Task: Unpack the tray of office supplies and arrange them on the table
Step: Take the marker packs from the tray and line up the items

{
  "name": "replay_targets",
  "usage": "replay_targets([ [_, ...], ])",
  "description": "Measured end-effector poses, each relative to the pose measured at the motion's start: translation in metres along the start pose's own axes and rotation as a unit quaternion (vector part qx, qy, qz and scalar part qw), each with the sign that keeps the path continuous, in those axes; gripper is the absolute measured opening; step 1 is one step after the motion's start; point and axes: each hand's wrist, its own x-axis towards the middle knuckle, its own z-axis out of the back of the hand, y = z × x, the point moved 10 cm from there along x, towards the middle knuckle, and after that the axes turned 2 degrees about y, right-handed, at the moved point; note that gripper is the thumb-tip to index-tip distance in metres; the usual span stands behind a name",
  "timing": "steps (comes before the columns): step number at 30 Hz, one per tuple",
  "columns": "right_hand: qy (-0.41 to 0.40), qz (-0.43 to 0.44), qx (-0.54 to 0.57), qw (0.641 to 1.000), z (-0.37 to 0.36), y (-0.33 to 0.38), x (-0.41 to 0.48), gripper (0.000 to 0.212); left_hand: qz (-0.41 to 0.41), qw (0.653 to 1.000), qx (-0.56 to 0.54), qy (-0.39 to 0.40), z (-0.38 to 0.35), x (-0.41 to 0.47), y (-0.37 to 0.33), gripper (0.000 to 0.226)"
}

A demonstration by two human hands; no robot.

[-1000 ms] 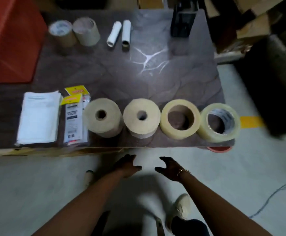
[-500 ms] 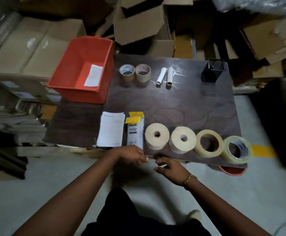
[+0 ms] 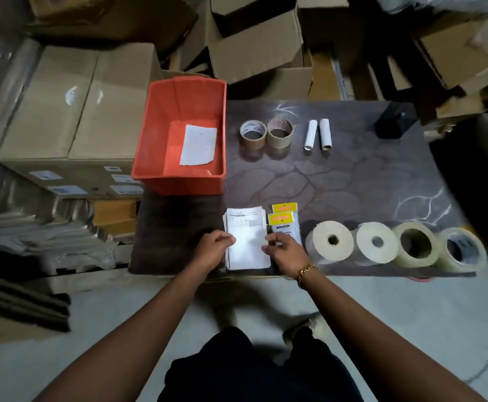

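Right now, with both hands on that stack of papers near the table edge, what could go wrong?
The paper stack lies close to the table's near edge, so a nudge might slide sheets off. The right hand overlaps the yellow-topped packets and may drag them. The clear tape roll sits near the corner and could roll off.

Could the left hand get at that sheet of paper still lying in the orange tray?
Probably yes. The left hand rests on the paper stack, the orange tray is open-topped just beyond, and nothing covers the sheet.
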Motion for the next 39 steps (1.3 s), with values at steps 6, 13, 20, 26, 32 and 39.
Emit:
replay_targets([
  [6, 0.035, -0.032, -0.125, 0.991, -0.032, -0.002, 0.035, 0.022, 0.068, 0.996, -0.062, 0.008, -0.008, 0.009, 0.011, 0.019],
  [13, 0.037, -0.002, -0.169, 0.985, -0.039, -0.003, 0.049, 0.012, 0.074, 0.996, -0.043, -0.009, -0.017, 0.014, 0.008, 0.034],
  [20, 0.017, 0.100, -0.035, 0.994, -0.019, 0.023, 0.052, 0.031, 0.036, 0.997, -0.045, -0.061, -0.004, 0.013, -0.011, 0.048],
  [26, -0.002, 0.199, -0.077, 0.977, -0.002, 0.077, 0.030, 0.044, -0.188, 0.956, 0.224, -0.037, 0.012, 0.001, -0.074, 0.052],
  [32, -0.068, 0.210, -0.279, 0.935, -0.006, 0.088, 0.017, 0.037, -0.317, 0.879, 0.356, 0.007, 0.015, -0.006, -0.109, 0.035],
  [39, -0.061, 0.130, -0.349, 0.926, -0.023, 0.056, 0.017, 0.031, -0.354, 0.819, 0.447, 0.056, -0.004, 0.003, -0.078, 0.032],
])
